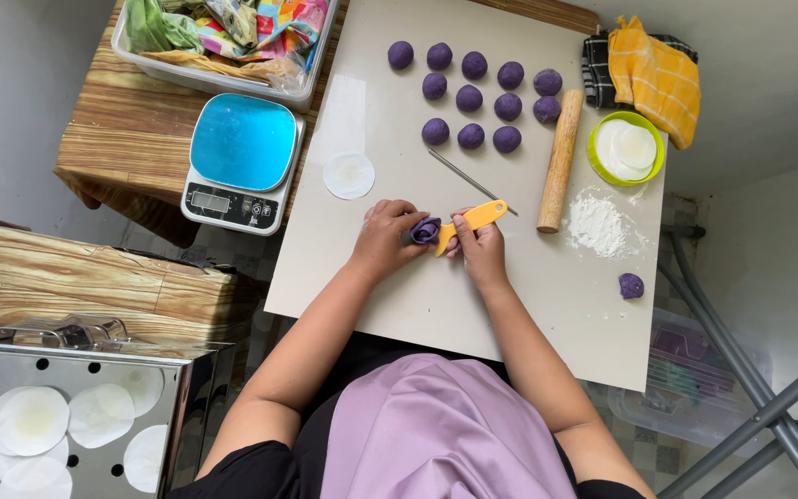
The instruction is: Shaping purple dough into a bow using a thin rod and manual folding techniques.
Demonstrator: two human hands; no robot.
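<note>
Over a pale board (417, 305), the left hand (382, 238) grips a folded purple dough piece (425, 229) while the right hand (480, 248) clasps an orange-handled cutter (473, 219) against it. Eleven dough balls (471, 97) sit unshaped beyond; one lump (631, 286) lies apart.

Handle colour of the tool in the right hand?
Yellow-orange, clearest in the head view: the right hand holds the tool against the purple dough piece.

Pale work board (473, 305): purple dough balls (471, 97), rolling pin (560, 159), flour pile (598, 224), metal skewer (468, 180), paper round (349, 176), green bowl (626, 148), lone dough lump (631, 286).
</note>
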